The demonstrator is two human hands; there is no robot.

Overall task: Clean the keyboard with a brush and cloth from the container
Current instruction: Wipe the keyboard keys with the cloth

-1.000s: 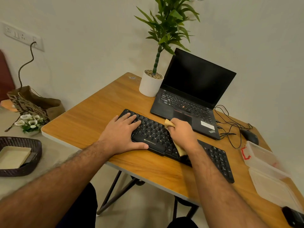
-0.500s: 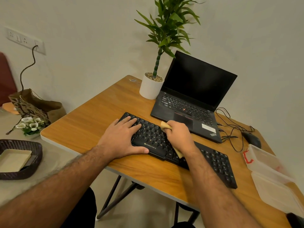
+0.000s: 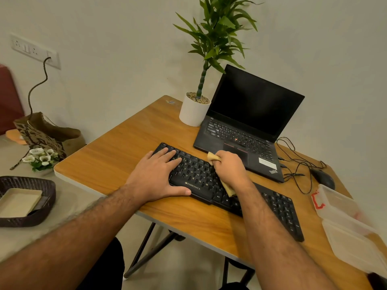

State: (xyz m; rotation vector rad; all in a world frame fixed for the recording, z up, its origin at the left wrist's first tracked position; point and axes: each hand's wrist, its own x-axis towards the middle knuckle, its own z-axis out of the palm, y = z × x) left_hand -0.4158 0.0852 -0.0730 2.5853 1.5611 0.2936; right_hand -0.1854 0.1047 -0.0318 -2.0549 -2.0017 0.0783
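Note:
A black keyboard lies slanted across the wooden table. My left hand rests flat on its left end, fingers straight over the keys and thumb along the front edge. My right hand grips a crumpled yellow cloth and presses it on the keys at the keyboard's middle; a tail of the cloth hangs out under the wrist. The clear plastic container stands open at the right edge of the table with its lid beside it. No brush is in view.
An open black laptop sits just behind the keyboard, with a potted plant to its left. A black mouse and tangled cables lie at the right. Off the table to the left stand a woven basket and a paper bag.
My right hand with the cloth has slid a little toward the far edge of the keyboard. My left hand stays in place on the left end.

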